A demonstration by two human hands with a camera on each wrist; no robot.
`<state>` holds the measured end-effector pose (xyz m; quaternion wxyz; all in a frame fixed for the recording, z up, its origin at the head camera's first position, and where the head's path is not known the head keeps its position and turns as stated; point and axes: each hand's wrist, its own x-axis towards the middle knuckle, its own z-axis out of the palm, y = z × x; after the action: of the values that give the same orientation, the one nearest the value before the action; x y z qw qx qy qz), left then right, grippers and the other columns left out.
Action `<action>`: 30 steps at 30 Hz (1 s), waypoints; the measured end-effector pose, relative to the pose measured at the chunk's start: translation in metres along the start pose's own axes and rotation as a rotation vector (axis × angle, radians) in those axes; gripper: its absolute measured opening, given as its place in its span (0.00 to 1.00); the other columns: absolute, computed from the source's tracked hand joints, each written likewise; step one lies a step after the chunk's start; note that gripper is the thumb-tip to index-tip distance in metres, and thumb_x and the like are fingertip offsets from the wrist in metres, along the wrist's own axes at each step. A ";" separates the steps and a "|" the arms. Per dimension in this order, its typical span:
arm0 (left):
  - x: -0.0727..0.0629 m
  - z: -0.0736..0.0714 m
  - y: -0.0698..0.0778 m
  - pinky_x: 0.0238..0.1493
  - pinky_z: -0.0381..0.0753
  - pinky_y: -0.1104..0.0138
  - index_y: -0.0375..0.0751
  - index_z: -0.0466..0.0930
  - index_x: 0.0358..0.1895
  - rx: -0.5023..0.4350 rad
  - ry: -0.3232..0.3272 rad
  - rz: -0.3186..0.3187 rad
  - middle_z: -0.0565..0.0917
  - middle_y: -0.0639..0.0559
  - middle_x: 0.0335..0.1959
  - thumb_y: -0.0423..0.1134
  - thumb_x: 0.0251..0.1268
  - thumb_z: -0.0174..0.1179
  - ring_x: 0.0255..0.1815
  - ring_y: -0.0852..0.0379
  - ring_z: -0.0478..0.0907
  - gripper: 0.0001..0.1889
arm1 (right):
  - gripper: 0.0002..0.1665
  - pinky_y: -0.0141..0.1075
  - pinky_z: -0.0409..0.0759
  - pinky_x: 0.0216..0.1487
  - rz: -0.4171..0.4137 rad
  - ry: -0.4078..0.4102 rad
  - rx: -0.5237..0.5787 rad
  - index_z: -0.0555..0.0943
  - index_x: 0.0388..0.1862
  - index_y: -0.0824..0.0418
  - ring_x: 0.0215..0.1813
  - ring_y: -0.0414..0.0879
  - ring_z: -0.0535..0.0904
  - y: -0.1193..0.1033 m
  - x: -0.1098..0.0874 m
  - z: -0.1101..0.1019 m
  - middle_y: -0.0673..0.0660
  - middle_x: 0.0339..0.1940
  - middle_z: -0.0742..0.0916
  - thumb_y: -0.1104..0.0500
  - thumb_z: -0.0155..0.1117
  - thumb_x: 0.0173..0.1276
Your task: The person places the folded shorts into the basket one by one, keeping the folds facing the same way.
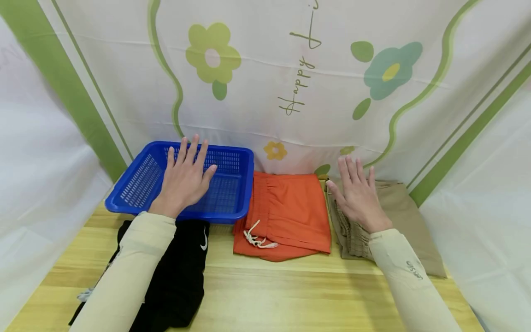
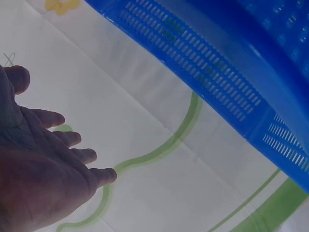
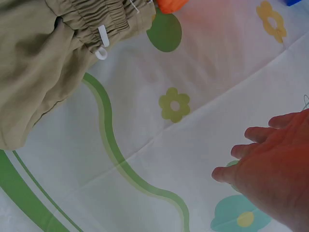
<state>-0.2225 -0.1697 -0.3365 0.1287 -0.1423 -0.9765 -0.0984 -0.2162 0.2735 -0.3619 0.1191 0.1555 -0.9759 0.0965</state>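
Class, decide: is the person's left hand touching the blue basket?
Apart. The left wrist view shows the left hand clear of the blue basket, with white cloth visible between them.

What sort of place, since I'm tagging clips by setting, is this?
Probably a makeshift booth for handling clothes: a wood-grain table holds a folded orange garment and a blue basket, with printed white fabric hanging behind.

Basket [image 1: 220,216], clothes [image 1: 296,212] on apparently wooden table [image 1: 269,295]

Pale cream sleeves [image 1: 126,272] (the right one bears dark lettering [image 1: 414,270]).
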 end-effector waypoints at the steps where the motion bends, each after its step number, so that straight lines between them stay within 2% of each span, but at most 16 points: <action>1: -0.001 0.000 0.000 0.76 0.28 0.39 0.40 0.38 0.83 -0.005 -0.003 0.001 0.37 0.38 0.83 0.54 0.85 0.35 0.82 0.40 0.26 0.36 | 0.45 0.62 0.23 0.75 -0.001 -0.003 0.002 0.39 0.85 0.60 0.82 0.56 0.27 0.000 0.000 0.000 0.60 0.84 0.42 0.36 0.36 0.83; 8: -0.006 0.000 -0.003 0.76 0.33 0.38 0.38 0.40 0.83 -0.044 -0.031 -0.007 0.41 0.35 0.83 0.53 0.85 0.36 0.82 0.36 0.32 0.35 | 0.45 0.62 0.26 0.76 -0.011 -0.023 0.027 0.40 0.84 0.61 0.83 0.60 0.32 -0.001 -0.002 0.002 0.65 0.84 0.47 0.37 0.37 0.83; 12: -0.008 0.000 -0.005 0.76 0.42 0.38 0.33 0.48 0.81 -0.065 -0.026 -0.006 0.50 0.31 0.81 0.51 0.84 0.39 0.81 0.32 0.42 0.34 | 0.44 0.65 0.39 0.76 -0.030 -0.007 0.043 0.47 0.84 0.64 0.82 0.67 0.44 -0.004 -0.004 0.003 0.70 0.81 0.56 0.38 0.40 0.83; 16: -0.009 -0.003 -0.005 0.72 0.56 0.37 0.29 0.58 0.77 -0.078 -0.018 0.002 0.61 0.28 0.75 0.50 0.83 0.44 0.75 0.29 0.56 0.32 | 0.41 0.66 0.55 0.72 -0.048 0.017 0.052 0.56 0.81 0.68 0.76 0.70 0.59 -0.011 -0.004 0.004 0.72 0.76 0.66 0.40 0.42 0.84; 21: -0.012 -0.011 -0.007 0.65 0.66 0.35 0.30 0.67 0.73 -0.108 -0.041 -0.003 0.70 0.28 0.68 0.48 0.81 0.49 0.68 0.29 0.67 0.29 | 0.38 0.65 0.65 0.67 -0.041 -0.014 0.085 0.65 0.76 0.67 0.69 0.69 0.68 -0.025 -0.003 0.003 0.71 0.69 0.74 0.39 0.41 0.84; 26: -0.016 -0.019 -0.013 0.56 0.75 0.38 0.33 0.73 0.68 -0.185 -0.086 0.008 0.77 0.32 0.62 0.47 0.79 0.52 0.61 0.34 0.75 0.24 | 0.38 0.63 0.71 0.63 -0.045 -0.056 0.111 0.71 0.72 0.66 0.65 0.65 0.75 -0.041 -0.004 0.005 0.66 0.66 0.79 0.37 0.43 0.82; 30: -0.019 -0.024 -0.019 0.54 0.77 0.40 0.34 0.76 0.64 -0.237 -0.119 0.019 0.80 0.35 0.58 0.45 0.79 0.54 0.58 0.37 0.77 0.21 | 0.32 0.57 0.78 0.55 -0.084 -0.051 0.124 0.76 0.67 0.63 0.54 0.59 0.83 -0.052 -0.006 0.011 0.62 0.60 0.84 0.39 0.48 0.81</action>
<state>-0.2053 -0.1984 -0.3216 0.0536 -0.1712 -0.9625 -0.2034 -0.1960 0.2243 -0.3656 0.0884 0.2059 -0.9633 0.1475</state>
